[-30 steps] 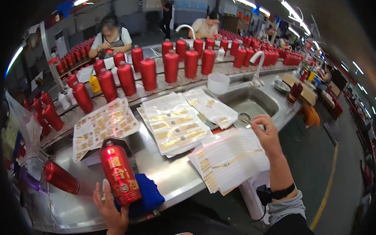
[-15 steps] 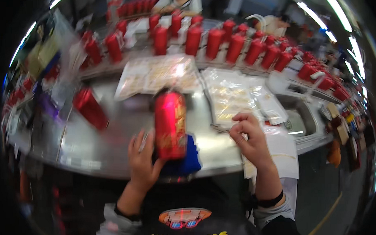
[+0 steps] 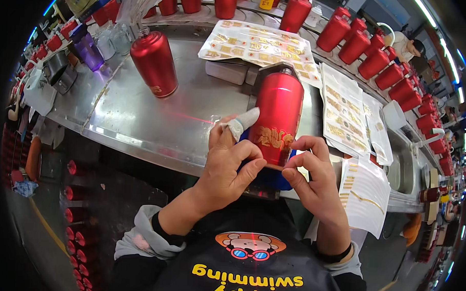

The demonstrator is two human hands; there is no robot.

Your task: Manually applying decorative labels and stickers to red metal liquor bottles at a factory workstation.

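A glossy red bottle (image 3: 278, 108) with a gold dragon design near its base lies tilted on a support, its neck pointing away from me. Blue cloth (image 3: 280, 182) shows beneath the base. My left hand (image 3: 231, 161), white wrapping on its index finger, pinches at the left of the base. At the base's right side my right hand (image 3: 314, 176) pinches too. A thin gold-brown strip (image 3: 273, 167) runs along the bottom edge between their fingertips; its ends are hidden by the fingers.
Another red bottle (image 3: 154, 63) stands on the metal table to the left. Sheets of gold decals (image 3: 262, 41) lie behind and at right (image 3: 344, 111). A white sheet with gold strips (image 3: 366, 194) overhangs the front edge. Red bottles (image 3: 333, 33) line the conveyor; a sink (image 3: 404, 164) is at right.
My right hand has come from beside the decal sheets to the bottle's base. My left hand has closed at the base. The view has turned, shifting the scene.
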